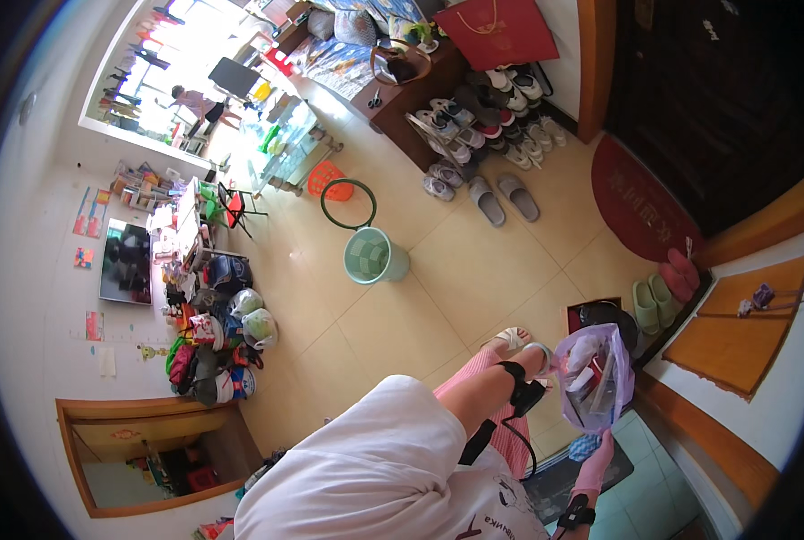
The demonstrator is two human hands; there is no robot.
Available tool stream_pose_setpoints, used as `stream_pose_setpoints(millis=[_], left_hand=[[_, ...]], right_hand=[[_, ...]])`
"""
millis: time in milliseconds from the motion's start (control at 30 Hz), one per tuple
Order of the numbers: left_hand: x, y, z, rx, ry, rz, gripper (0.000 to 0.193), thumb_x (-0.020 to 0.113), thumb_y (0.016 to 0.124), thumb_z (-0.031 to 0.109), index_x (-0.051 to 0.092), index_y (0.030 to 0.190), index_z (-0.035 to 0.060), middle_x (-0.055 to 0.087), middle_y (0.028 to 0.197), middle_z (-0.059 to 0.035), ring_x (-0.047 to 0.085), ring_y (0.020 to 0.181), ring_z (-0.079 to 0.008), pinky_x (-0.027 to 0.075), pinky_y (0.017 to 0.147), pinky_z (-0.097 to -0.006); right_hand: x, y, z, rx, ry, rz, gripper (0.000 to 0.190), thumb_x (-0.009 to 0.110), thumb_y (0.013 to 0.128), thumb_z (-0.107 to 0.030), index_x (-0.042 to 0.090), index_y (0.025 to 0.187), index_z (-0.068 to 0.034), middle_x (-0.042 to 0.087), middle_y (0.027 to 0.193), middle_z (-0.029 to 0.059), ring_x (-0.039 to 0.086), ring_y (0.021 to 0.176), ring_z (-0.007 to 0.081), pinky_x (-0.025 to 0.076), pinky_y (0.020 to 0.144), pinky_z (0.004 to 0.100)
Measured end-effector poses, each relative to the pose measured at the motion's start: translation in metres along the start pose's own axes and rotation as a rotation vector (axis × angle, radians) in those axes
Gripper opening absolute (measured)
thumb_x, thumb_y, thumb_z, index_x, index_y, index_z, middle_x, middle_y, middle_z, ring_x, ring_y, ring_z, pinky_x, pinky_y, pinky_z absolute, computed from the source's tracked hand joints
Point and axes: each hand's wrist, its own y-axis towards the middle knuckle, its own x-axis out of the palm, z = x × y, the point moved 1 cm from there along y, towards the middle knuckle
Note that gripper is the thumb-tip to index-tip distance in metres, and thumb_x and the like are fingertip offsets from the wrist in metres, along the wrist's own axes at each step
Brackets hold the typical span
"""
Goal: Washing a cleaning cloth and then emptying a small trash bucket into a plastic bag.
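Observation:
A translucent purple plastic bag [623, 368] hangs mouth-up on my right, filled with crumpled white wrapping, clear plastic and something red. My left hand [554, 365] holds the bag's near-left rim, with a bangle and a black strap on that arm. On the opposite rim, my right hand [604, 442] grips the bag's edge; a black band circles that wrist. Out on the floor tiles stands a pale green waste bin [394, 262] with no bag visible inside. Its dark green ring [326, 214] rests beside it, touching or close to the rim.
An orange basket [334, 177] lies beyond the bin. Grey slippers [487, 201] and a loaded shoe rack [452, 125] stand by the cabinet. Green slippers [645, 307] and a red doormat [635, 202] lie near the door. Bags [260, 327] line the left wall. A person [196, 104] is at the far window.

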Motion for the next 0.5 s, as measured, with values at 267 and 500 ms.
stream_pose_setpoints(millis=[267, 500], left_hand=[[-0.034, 0.028, -0.012, 0.224, -0.32, -0.251, 0.019, 0.046, 0.092, 0.023, 0.056, 0.081, 0.0113, 0.055, 0.071, -0.0044, 0.057, 0.067, -0.0152, 0.047, 0.059, -0.0284], [-0.017, 0.043, 0.003, -0.311, -0.331, -0.146, 0.008, 0.051, 0.092, 0.01, 0.053, 0.1, 0.0092, 0.056, 0.082, -0.0019, 0.056, 0.072, -0.0109, 0.048, 0.056, -0.0188]], right_hand=[[0.033, -0.021, -0.041, 0.047, 0.027, 0.099, 0.031, 0.052, 0.09, -0.037, 0.062, 0.098, -0.008, 0.054, 0.078, -0.0051, 0.048, 0.068, 0.0072, 0.04, 0.062, 0.0256], [0.006, 0.016, -0.009, 0.122, 0.29, 0.174, 0.023, 0.057, 0.09, -0.024, 0.063, 0.097, -0.003, 0.058, 0.073, -0.0019, 0.055, 0.067, 0.0076, 0.042, 0.059, 0.0232]])
